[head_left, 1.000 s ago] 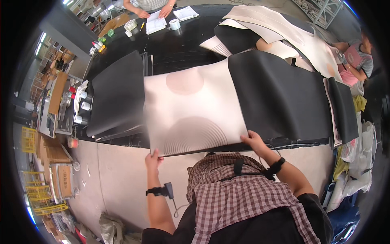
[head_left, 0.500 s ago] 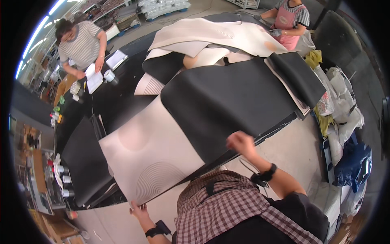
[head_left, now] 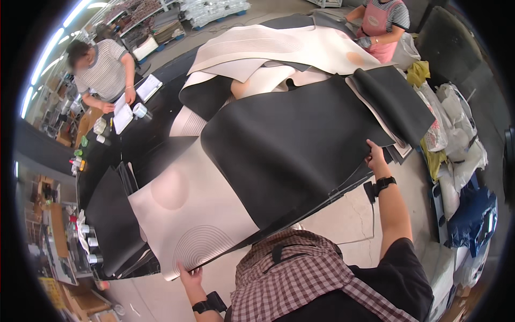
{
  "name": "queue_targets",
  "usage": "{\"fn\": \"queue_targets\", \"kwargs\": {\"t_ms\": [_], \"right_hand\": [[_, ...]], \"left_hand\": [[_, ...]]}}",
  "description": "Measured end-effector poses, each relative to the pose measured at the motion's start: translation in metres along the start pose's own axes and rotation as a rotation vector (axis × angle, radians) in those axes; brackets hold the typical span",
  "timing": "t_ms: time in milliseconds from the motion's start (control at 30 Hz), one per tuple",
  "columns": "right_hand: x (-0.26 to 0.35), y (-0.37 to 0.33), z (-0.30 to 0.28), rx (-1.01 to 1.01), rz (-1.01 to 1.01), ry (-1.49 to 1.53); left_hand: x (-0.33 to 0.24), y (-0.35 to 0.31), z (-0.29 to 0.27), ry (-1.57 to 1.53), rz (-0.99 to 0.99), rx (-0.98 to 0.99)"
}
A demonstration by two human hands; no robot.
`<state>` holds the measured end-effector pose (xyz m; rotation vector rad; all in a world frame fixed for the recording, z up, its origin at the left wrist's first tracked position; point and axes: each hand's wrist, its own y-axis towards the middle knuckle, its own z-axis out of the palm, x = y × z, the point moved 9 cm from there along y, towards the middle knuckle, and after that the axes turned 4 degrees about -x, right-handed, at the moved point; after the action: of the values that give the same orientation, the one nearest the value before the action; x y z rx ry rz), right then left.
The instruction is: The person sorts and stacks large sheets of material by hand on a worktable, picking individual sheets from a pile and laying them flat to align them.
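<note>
A pale mat printed with a beige disc and dark concentric arcs lies at the front left of the black table. At its near corner my left hand pinches the edge, part of the fingers hidden beneath. A broad black sheet, smooth and gently rippled, adjoins the pale mat on the right. My right hand is closed on the sheet's near right corner, arm stretched out. Just beyond that hand lies a folded black mat with pale layers under it.
More pale patterned mats are heaped at the back. One person leans over papers at far left; another in a pink apron handles the heap. Cups stand on the left. Plastic bags crowd the right side.
My right hand has moved right and away from me, from over the near edge to the black sheet's right corner, which it now grips. My left hand stays at the pale mat's corner.
</note>
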<state>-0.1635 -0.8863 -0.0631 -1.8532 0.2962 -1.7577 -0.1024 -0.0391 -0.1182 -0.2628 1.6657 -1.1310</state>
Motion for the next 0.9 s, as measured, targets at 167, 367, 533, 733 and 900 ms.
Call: {"fn": "queue_targets", "kwargs": {"t_ms": [167,367,533,733,900], "right_hand": [[0.144,-0.06,0.058,0.24,-0.437,-0.005],[0.266,-0.044,-0.03,0.145,-0.599,0.032],[0.229,-0.024,-0.11,0.169,-0.678,-0.192],[0.082,0.047,-0.141,0.063,-0.332,-0.211],[0.086,-0.035,-0.071,0.04,-0.445,-0.362]], "left_hand": [[-0.027,-0.003,0.022,-0.011,0.272,0.194],[-0.054,-0.058,0.034,0.111,0.435,0.245],[-0.001,-0.053,0.01,0.056,0.429,0.29],[0.02,-0.048,0.008,-0.041,0.331,0.306],[0.037,-0.06,0.028,-0.176,0.051,0.491]]}}
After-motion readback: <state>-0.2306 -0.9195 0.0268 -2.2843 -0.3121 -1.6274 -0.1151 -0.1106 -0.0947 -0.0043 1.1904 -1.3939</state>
